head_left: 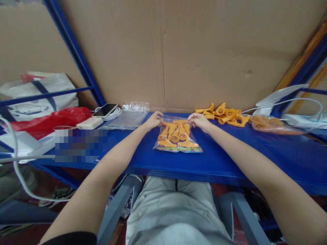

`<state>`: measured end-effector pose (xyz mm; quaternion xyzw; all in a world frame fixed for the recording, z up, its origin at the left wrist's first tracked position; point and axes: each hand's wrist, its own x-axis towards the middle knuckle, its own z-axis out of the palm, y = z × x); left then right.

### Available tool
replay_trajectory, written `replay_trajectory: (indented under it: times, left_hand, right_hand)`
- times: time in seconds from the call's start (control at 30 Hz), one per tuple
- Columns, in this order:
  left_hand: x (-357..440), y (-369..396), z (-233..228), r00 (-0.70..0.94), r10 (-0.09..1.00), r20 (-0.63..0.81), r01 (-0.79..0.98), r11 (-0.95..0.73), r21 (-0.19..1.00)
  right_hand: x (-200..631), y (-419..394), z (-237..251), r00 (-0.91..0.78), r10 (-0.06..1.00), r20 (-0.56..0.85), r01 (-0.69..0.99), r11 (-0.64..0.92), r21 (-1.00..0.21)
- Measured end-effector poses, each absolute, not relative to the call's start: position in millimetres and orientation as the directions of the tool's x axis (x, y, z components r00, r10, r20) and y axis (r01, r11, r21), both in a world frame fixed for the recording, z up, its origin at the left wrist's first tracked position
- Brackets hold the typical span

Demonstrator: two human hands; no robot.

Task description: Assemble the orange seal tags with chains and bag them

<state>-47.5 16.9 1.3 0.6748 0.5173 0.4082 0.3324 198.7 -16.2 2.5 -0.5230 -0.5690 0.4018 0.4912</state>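
A clear plastic bag (176,148) lies flat on the blue table in front of me, with several orange-yellow plastic pieces (174,136) inside, some with a hollow round end. Its printed colourful edge faces me. My left hand (154,120) pinches the bag's far left corner. At the far right corner, my right hand (198,121) has its fingers closed on the same bag. Just beyond the right hand, a loose pile of the same orange-yellow pieces (230,114) rests against the cardboard wall.
A filled bag (273,125) lies at the right. Flat clear bags (130,117) are stacked at the left, beside a phone (105,110), a coiled white cable (113,114) and a pale power bank (90,123). Blue metal posts (74,51) and cardboard (194,58) bound the table (153,162).
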Motion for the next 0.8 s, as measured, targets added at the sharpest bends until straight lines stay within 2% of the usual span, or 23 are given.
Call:
replay_trajectory:
  times: [0.17, 0.43, 0.63, 0.8]
  left_hand:
    - [-57.0, 13.4, 5.7, 0.198, 0.980, 0.022, 0.283, -0.079, 0.956]
    - [-60.2, 14.9, 7.9, 0.163, 0.985, -0.052, 0.110, 0.034, 0.993]
    - [-64.5, 14.5, 9.6, 0.161, 0.982, -0.102, 0.088, 0.088, 0.992]
    - [-63.3, 12.0, 12.1, 0.142, 0.983, -0.117, 0.138, 0.097, 0.986]
  right_hand:
    - [201.3, -17.8, 5.0, 0.019, 1.000, 0.017, 0.068, 0.016, -0.998]
    - [203.6, -17.5, 4.7, -0.014, 0.999, -0.048, 0.001, -0.048, -0.999]
    - [207.4, -12.5, -0.1, -0.067, 0.997, -0.034, -0.004, -0.035, -0.999]
    - [208.1, -11.8, -1.3, -0.075, 0.997, -0.029, 0.012, -0.028, -1.000]
